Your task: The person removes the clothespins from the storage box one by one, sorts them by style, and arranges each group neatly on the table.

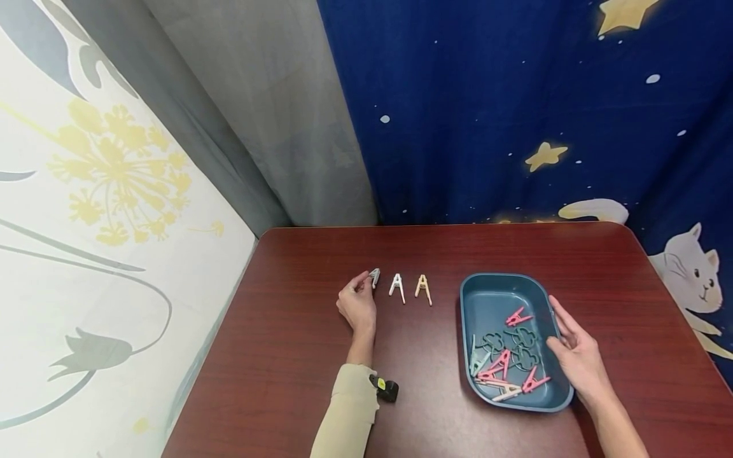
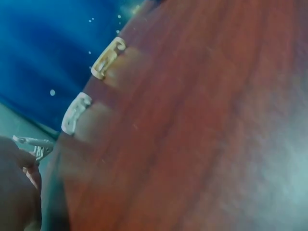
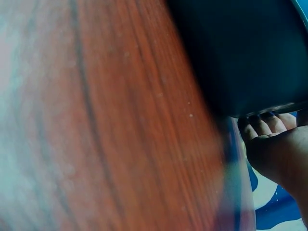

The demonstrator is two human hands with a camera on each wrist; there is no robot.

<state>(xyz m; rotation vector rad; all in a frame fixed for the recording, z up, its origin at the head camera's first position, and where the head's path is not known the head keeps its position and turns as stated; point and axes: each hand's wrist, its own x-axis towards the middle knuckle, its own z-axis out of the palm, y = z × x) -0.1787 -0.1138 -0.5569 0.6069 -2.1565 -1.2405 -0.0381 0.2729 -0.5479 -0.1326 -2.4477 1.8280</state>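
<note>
Grey clip [image 1: 375, 275] pinched in the left grip [image 1: 357, 307]
White clip [image 1: 397, 285] and yellow clip [image 1: 422, 286] sit alongside; right grip [image 1: 578, 359] grasps blue tray [image 1: 489, 305].

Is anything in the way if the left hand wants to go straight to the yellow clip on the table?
Yes, the white clip sits on the table between the left hand and the yellow clip. The hand also pinches a grey clip.
</note>
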